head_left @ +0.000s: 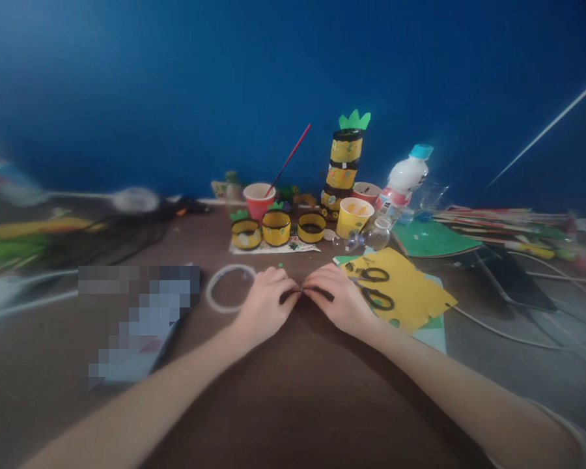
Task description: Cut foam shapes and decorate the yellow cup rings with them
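Observation:
Above the brown table (293, 384), my left hand (268, 305) and my right hand (339, 298) meet at the fingertips. Each is closed in a pinch, and whatever lies between the fingertips is too small to make out. A clear ring (212, 292), like a roll of tape, lies beside my left hand. Black-handled scissors (385, 299) rest on yellow paper (415, 290) to the right of my right hand. Beyond the hands, three yellow and black rings (276, 229) stand on a white paper strip (293, 248).
Behind stand a red cup (260, 203) with a red stick, a yellow cup (354, 218), a tall yellow-black tower (344, 163) and a white bottle (407, 176). A blurred, pixelated device (149, 332) lies left. Green card (432, 240) and cables lie right.

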### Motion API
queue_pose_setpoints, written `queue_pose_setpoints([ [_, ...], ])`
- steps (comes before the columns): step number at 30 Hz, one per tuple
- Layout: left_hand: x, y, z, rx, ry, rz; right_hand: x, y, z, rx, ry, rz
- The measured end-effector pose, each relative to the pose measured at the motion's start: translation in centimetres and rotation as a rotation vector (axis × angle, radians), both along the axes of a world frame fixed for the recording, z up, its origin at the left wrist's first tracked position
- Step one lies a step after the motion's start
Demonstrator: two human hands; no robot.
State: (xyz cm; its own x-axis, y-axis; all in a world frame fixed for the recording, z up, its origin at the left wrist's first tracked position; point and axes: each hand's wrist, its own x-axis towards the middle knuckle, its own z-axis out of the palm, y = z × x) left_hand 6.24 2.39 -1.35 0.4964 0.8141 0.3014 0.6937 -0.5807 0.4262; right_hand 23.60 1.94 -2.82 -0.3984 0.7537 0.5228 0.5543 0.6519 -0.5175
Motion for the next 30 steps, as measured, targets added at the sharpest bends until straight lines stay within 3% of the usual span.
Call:
queue_pose_setpoints([
  [23, -0.11, 0.15, 0.02, -0.084, -0.073, 0.017, -0.03, -0.07, 0.24, 0.004, -0.001, -0.012],
  [30, -0.07, 0.33, 0.37, -0.161, -0.155, 0.053, 0.54, 0.38, 0.68, -0.076, 0.15, -0.221],
])
